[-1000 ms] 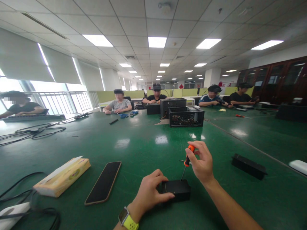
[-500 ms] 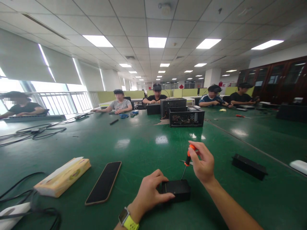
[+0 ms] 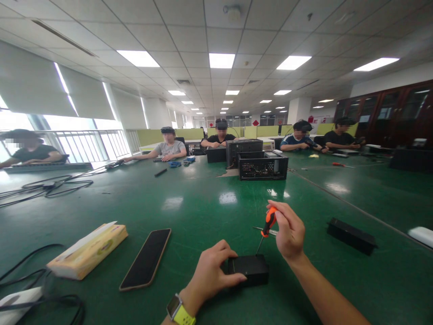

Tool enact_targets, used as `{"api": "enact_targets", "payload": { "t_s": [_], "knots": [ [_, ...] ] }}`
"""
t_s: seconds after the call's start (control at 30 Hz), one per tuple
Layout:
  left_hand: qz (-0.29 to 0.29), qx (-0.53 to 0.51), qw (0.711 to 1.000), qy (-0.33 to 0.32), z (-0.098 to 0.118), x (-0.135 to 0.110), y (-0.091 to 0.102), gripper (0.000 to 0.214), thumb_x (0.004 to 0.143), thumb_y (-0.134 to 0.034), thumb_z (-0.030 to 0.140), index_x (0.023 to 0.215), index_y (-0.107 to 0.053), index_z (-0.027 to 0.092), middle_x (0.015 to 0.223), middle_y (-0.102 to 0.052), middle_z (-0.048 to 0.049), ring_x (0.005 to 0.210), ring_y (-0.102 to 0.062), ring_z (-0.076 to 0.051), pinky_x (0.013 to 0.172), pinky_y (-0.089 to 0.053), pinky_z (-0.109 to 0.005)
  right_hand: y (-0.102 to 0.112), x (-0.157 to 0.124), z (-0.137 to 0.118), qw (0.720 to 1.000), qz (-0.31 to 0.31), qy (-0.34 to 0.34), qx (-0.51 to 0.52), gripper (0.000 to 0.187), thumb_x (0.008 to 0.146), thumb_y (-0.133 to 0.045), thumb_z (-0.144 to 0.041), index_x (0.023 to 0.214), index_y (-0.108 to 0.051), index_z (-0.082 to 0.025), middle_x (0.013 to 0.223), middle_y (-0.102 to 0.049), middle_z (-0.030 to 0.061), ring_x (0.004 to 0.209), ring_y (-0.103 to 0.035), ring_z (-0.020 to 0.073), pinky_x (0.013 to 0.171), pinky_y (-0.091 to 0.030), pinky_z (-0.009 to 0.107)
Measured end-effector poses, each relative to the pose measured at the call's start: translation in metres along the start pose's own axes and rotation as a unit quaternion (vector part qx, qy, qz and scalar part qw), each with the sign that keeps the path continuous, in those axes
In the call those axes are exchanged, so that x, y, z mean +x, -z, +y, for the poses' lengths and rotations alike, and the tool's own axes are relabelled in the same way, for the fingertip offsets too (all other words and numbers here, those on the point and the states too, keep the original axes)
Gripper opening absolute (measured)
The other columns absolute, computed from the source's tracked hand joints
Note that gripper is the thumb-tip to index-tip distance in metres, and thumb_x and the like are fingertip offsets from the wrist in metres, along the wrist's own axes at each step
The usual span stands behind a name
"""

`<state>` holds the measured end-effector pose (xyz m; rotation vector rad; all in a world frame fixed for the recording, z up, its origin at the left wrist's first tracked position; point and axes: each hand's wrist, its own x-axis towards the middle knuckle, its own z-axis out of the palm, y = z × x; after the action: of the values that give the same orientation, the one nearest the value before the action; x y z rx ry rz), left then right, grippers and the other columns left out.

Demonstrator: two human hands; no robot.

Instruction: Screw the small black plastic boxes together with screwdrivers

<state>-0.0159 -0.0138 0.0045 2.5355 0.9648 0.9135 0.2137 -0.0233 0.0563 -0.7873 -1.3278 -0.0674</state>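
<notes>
Since the earlier frame, the right hand (image 3: pixel 290 230) has shifted toward 3 o'clock, exposing more of the screwdriver (image 3: pixel 269 220); its loosely curled fingers hold the orange-and-black handle. The left hand (image 3: pixel 215 267), half open and unchanged, grips the 9 o'clock end of the matte black, rectangular box (image 3: pixel 254 270), located at 5 o'clock from view centre on a glossy green table (image 3: pixel 199 203). The thin shaft slants to the box's 1 o'clock edge.
</notes>
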Motion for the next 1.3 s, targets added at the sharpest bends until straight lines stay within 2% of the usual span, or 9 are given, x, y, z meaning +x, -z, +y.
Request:
{"api": "enact_targets", "payload": {
  "t_s": [0.13, 0.2, 0.4, 0.6, 0.77, 0.93, 1.07, 1.23, 1.3],
  "knots": [
    [-0.002, -0.002, 1.0, 0.002, -0.0002, -0.0006, -0.0003, 0.041, 0.069, -0.082, 0.051, 0.091, -0.074, 0.018, 0.082, -0.06, -0.0027, 0.07, -0.057, -0.017, 0.061, -0.042, -0.024, -0.0016, -0.0015, 0.002, 1.0, 0.017, 0.004, -0.019, 0.017, 0.089, -0.059, -0.02, 0.1, -0.072, -0.022, 0.093, -0.061, 0.0046, 0.079, -0.061, 0.0168, 0.065, -0.051, 0.032],
    [-0.001, -0.004, 1.0, 0.001, -0.0003, -0.0007, -0.0004, 0.041, 0.069, -0.082, 0.052, 0.091, -0.073, 0.017, 0.082, -0.06, -0.0028, 0.07, -0.057, -0.017, 0.061, -0.042, -0.024, -0.0023, -0.0022, 0.0025, 0.999, 0.023, 0.006, -0.029, 0.019, 0.087, -0.062, -0.019, 0.103, -0.072, -0.022, 0.092, -0.06, 0.0042, 0.075, -0.06, 0.0156, 0.063, -0.05, 0.031],
    [-0.002, -0.004, 1.0, 0.001, 0.0001, -0.0008, 0.0005, 0.041, 0.069, -0.082, 0.051, 0.091, -0.074, 0.018, 0.083, -0.06, -0.0028, 0.071, -0.057, -0.017, 0.062, -0.043, -0.024, -0.0017, -0.0035, 0.0035, 0.999, 0.021, -0.025, 0.023, 0.02, 0.092, -0.053, -0.018, 0.1, -0.071, -0.022, 0.093, -0.069, 0.0053, 0.08, -0.066, 0.0184, 0.066, -0.054, 0.032],
    [0.002, 0.001, 1.0, -0.004, 0.0006, -0.0002, 0.0001, 0.04, 0.069, -0.082, 0.051, 0.091, -0.074, 0.018, 0.081, -0.06, -0.0025, 0.069, -0.057, -0.016, 0.06, -0.042, -0.024, -0.0013, -0.0018, 0.0041, 0.999, 0.031, 0.006, -0.006, 0.014, 0.083, -0.066, -0.019, 0.096, -0.071, -0.022, 0.095, -0.062, 0.0052, 0.077, -0.063, 0.0172, 0.06, -0.053, 0.03],
    [0.008, -0.001, 1.0, -0.009, 0.0007, 0.0001, 0.0001, 0.04, 0.069, -0.083, 0.05, 0.091, -0.074, 0.018, 0.081, -0.061, -0.0028, 0.069, -0.058, -0.017, 0.06, -0.042, -0.023, -0.0018, -0.0027, 0.0025, 0.999, 0.012, -0.028, 0.033, 0.021, 0.093, -0.051, -0.018, 0.1, -0.071, -0.021, 0.092, -0.068, 0.0056, 0.08, -0.066, 0.0186, 0.068, -0.054, 0.034],
    [0.004, 0.001, 1.0, -0.006, 0.0023, 0.0002, 0.0015, 0.039, 0.071, -0.081, 0.051, 0.091, -0.074, 0.018, 0.082, -0.061, -0.0032, 0.071, -0.059, -0.017, 0.061, -0.044, -0.024, -0.0031, -0.0037, 0.002, 1.0, 0.006, -0.004, 0.011, 0.021, 0.086, -0.064, -0.018, 0.104, -0.072, -0.024, 0.097, -0.064, 0.005, 0.081, -0.063, 0.0171, 0.062, -0.054, 0.029],
    [0.002, 0.0, 1.0, -0.008, 0.002, 0.0, 0.0011, 0.04, 0.073, -0.079, 0.052, 0.092, -0.074, 0.018, 0.083, -0.062, -0.0037, 0.073, -0.06, -0.018, 0.064, -0.046, -0.025, -0.0025, -0.0038, 0.002, 1.0, 0.003, -0.017, 0.016, 0.023, 0.092, -0.053, -0.018, 0.104, -0.071, -0.023, 0.096, -0.07, 0.006, 0.083, -0.066, 0.0188, 0.068, -0.055, 0.032],
    [0.006, 0.0, 1.0, -0.012, 0.0002, 0.0004, 0.0, 0.041, 0.074, -0.076, 0.056, 0.091, -0.074, 0.018, 0.082, -0.061, -0.0038, 0.071, -0.06, -0.018, 0.063, -0.046, -0.025, -0.0033, -0.0046, 0.0045, 1.0, -0.013, -0.027, 0.008, 0.02, 0.086, -0.064, -0.021, 0.104, -0.07, -0.022, 0.094, -0.067, 0.0052, 0.077, -0.065, 0.0172, 0.062, -0.056, 0.029],
    [0.009, -0.003, 1.0, -0.015, -0.0002, 0.0002, -0.0004, 0.043, 0.073, -0.077, 0.056, 0.091, -0.074, 0.018, 0.082, -0.062, -0.0039, 0.071, -0.059, -0.018, 0.062, -0.045, -0.025, -0.0045, -0.0055, 0.0051, 0.999, -0.022, -0.043, 0.019, 0.021, 0.088, -0.061, -0.021, 0.107, -0.068, -0.022, 0.096, -0.067, 0.0056, 0.076, -0.066, 0.0167, 0.063, -0.057, 0.03]
  ]
}}
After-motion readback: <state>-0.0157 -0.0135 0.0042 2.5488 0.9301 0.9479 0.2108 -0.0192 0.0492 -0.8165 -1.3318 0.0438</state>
